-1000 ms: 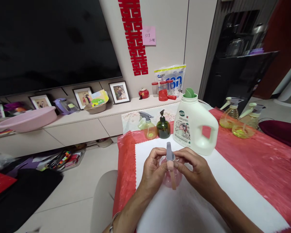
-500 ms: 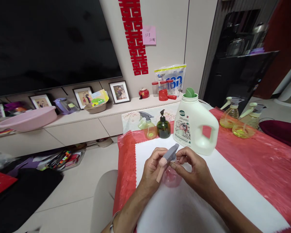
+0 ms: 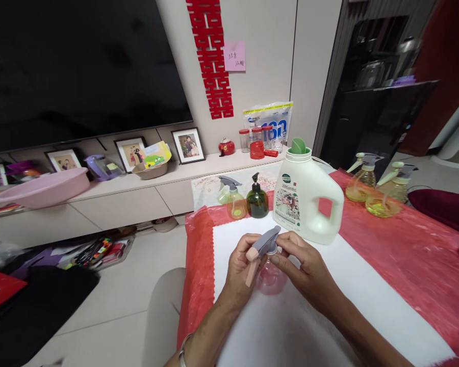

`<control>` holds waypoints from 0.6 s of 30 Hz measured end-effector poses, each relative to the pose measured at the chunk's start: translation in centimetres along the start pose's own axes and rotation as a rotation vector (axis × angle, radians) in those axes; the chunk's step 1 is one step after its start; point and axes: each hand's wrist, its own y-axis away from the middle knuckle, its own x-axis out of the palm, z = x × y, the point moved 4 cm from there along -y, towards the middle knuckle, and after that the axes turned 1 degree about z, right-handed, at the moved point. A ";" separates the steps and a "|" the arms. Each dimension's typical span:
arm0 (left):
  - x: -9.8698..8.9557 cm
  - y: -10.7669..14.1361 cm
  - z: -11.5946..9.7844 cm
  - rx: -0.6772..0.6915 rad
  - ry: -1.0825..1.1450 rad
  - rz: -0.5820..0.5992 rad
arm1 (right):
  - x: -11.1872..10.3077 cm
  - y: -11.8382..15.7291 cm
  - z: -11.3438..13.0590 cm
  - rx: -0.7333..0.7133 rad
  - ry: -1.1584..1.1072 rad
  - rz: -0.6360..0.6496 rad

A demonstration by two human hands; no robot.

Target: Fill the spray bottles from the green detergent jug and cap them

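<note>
A small clear pink spray bottle [image 3: 271,281] stands on the white cloth in front of me, with a grey trigger head [image 3: 268,240] on top. The head's pink nozzle and trigger point toward me and to the left. My left hand [image 3: 237,267] curls round the bottle's left side, partly hidden behind the trigger. Thumb and fingers of my right hand [image 3: 303,260] pinch the collar under the head. Just beyond my hands is a pale green detergent jug [image 3: 309,204], its mouth holding a green cup-like piece [image 3: 299,146].
Behind my hands stand a yellow spray bottle [image 3: 237,203] and a dark green pump bottle [image 3: 257,199]. Two more yellow spray bottles [image 3: 361,186] are on the red table cover [image 3: 405,250] at right. A low cabinet [image 3: 118,204] with photo frames runs along the wall.
My right fingers have shifted slightly at the collar, and the trigger head has moved a little to the left. The bottle stays in place between both hands.
</note>
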 end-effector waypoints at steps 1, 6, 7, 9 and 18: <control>-0.1 0.0 0.1 0.004 -0.003 -0.004 | 0.0 0.0 0.0 -0.008 -0.003 -0.017; -0.5 0.4 1.8 -0.004 0.108 -0.016 | 0.2 -0.1 -0.2 -0.025 -0.004 -0.111; -0.6 0.5 2.2 -0.011 0.125 -0.019 | 0.3 -0.1 -0.2 -0.017 -0.002 -0.126; -0.7 0.6 2.7 -0.012 0.126 -0.033 | 0.6 0.0 -0.2 0.004 0.002 -0.150; -0.5 0.1 2.8 -0.018 0.122 -0.046 | 0.8 0.1 -0.6 0.072 -0.072 -0.110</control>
